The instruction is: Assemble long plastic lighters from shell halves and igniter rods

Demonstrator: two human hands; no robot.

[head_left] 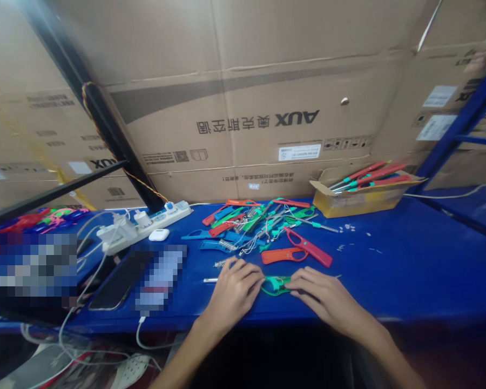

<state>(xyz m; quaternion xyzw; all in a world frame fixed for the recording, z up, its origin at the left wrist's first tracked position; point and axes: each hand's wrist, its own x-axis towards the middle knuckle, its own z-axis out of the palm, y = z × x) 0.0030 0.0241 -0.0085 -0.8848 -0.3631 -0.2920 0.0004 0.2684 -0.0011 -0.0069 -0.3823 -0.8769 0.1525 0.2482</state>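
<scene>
Both hands are closed on a green long-nosed lighter (pixel 278 285) just above the blue table's front part. My left hand (pixel 240 281) grips it near the trigger loop, and a thin metal tube (pixel 210 280) sticks out past that hand to the left. My right hand (pixel 314 289) pinches the handle end; the fingers hide most of it. Right behind them lie an orange lighter casing (pixel 281 255) and a red lighter casing (pixel 318 251). Farther back is a pile of lighter parts (pixel 267 221): blue, orange and green casings, metal tubes, teal pieces and white wires.
A cardboard box (pixel 356 202) with red lighters stands at the back right. On the left are a white power strip (pixel 146 229), a white earphone case (pixel 159 235), a dark phone (pixel 119 281) and a blurred, plugged-in phone (pixel 162 278). Large cartons (pixel 267 81) form the back wall.
</scene>
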